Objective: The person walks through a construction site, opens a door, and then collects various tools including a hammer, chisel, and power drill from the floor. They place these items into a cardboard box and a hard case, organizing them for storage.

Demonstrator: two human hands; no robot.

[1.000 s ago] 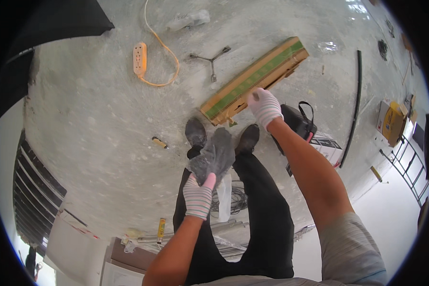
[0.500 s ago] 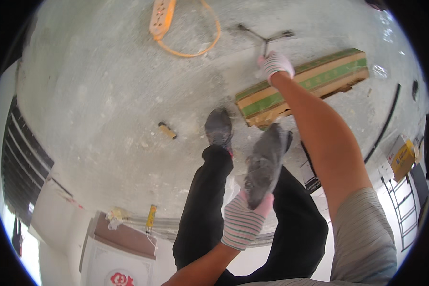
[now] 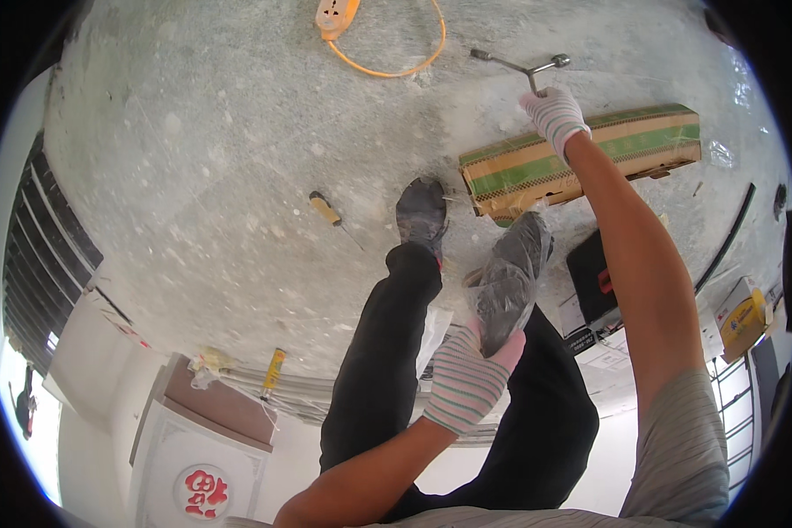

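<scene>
My right hand (image 3: 555, 115), in a striped knit glove, reaches far forward. Its fingers are closed around one arm of a metal three-way socket wrench (image 3: 528, 69), whose other two arms point away from me. My left hand (image 3: 473, 377), gloved the same way, grips the near end of a dark grey item in clear plastic wrap (image 3: 512, 277). This bundle is held up before my right leg and covers most of that foot. What exactly is inside the wrap, I cannot tell.
Beyond the bundle lies a long cardboard box (image 3: 590, 154) with green stripes. A screwdriver (image 3: 326, 209) rests left of my left shoe (image 3: 421, 211). An orange power strip (image 3: 336, 18) with its cord is ahead. A black case (image 3: 592, 277) and a yellow carton (image 3: 741, 317) stand to the right.
The view has shifted, so the floor things sit elsewhere in it. Both hands keep their holds on the wrench and the wrapped item. More of the black case shows.
</scene>
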